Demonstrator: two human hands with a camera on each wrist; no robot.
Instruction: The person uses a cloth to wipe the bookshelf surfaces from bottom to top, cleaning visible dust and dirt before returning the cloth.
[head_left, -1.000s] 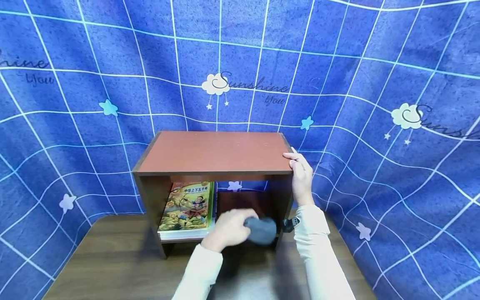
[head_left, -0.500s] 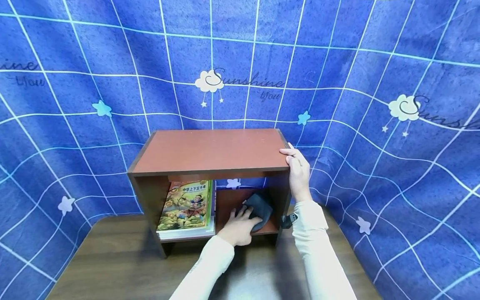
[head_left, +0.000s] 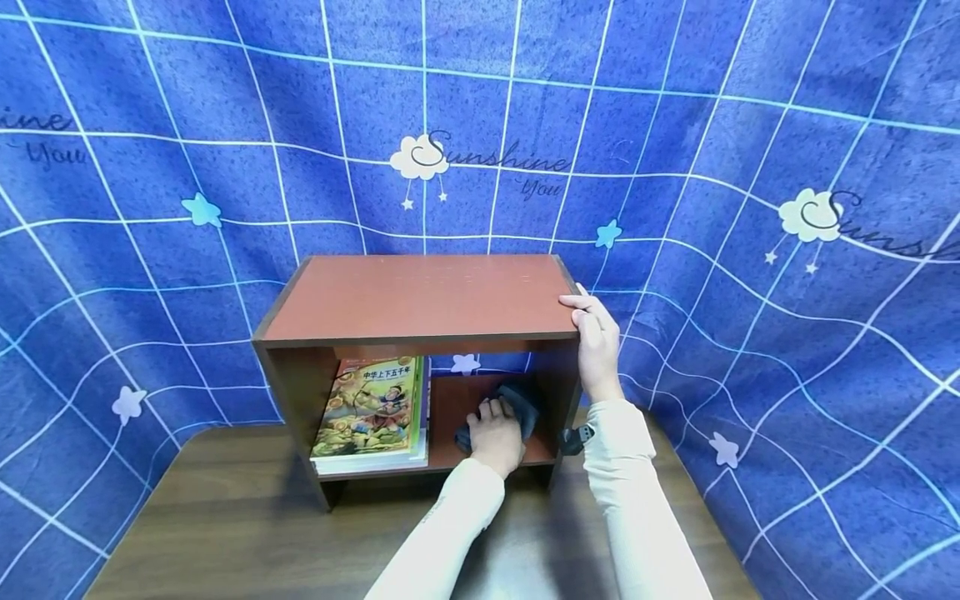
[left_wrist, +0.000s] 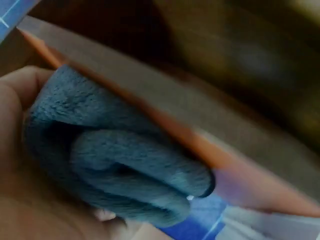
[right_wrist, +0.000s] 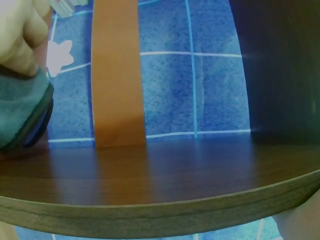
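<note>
My left hand (head_left: 497,437) reaches inside the small wooden shelf (head_left: 427,296) and holds a folded grey-blue cloth (head_left: 521,408) against its inner board. In the left wrist view, the cloth (left_wrist: 135,165) is bunched in thick folds between thumb and fingers, close to the board's front edge. My right hand (head_left: 597,346) grips the shelf's upper right corner, fingers over the top board and palm along the side panel. The cloth (right_wrist: 25,107) and the knuckles of my left hand (right_wrist: 20,37) show at the left of the right wrist view.
A stack of books (head_left: 371,408) with a colourful cover lies in the shelf's left part. The shelf stands on a wooden table (head_left: 225,517). Behind and beside it hangs a blue curtain (head_left: 480,108) with a white grid. A black device (head_left: 577,439) sits at my right wrist.
My left hand has brought the cloth from in front of the shelf onto the inner board, then shifted it left over that board. The right hand stays on the corner.
</note>
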